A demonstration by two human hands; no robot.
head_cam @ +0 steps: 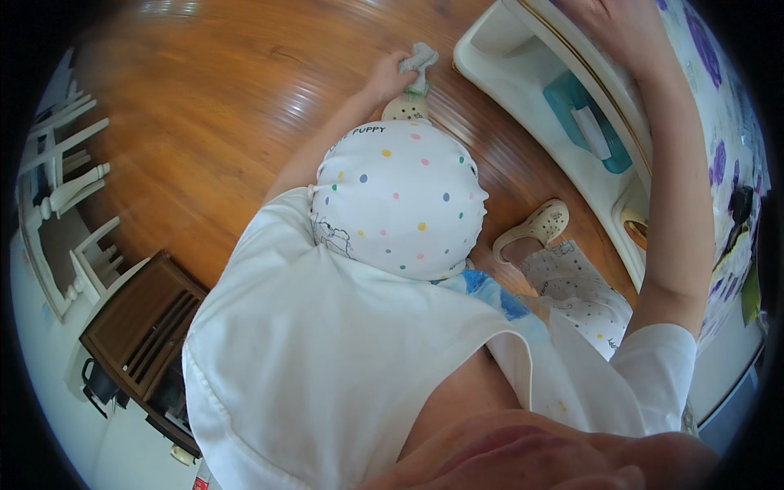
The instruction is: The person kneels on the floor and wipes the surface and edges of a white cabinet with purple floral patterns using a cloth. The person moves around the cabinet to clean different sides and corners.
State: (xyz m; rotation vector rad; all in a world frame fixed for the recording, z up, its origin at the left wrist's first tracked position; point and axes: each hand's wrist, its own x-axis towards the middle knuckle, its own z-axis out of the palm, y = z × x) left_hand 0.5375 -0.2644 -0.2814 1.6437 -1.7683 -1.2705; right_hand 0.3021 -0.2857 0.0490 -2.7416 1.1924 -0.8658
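My left hand reaches down towards the wooden floor and grips a bunched grey cloth. Just below the cloth is the toe of a cream clog with holes on one of my feet. My bent knee in white dotted trousers fills the middle of the view and hides the rest of that foot. At the upper right, my right hand is at the edge of a white table with gold trim. The frame's edge cuts off its fingers, so its grip is hidden.
Under the tabletop, an open shelf holds a teal container with a white item. A purple-flowered tablecloth covers the table. My other clog stands beside it. White spindled furniture and a brown slatted cabinet are at left.
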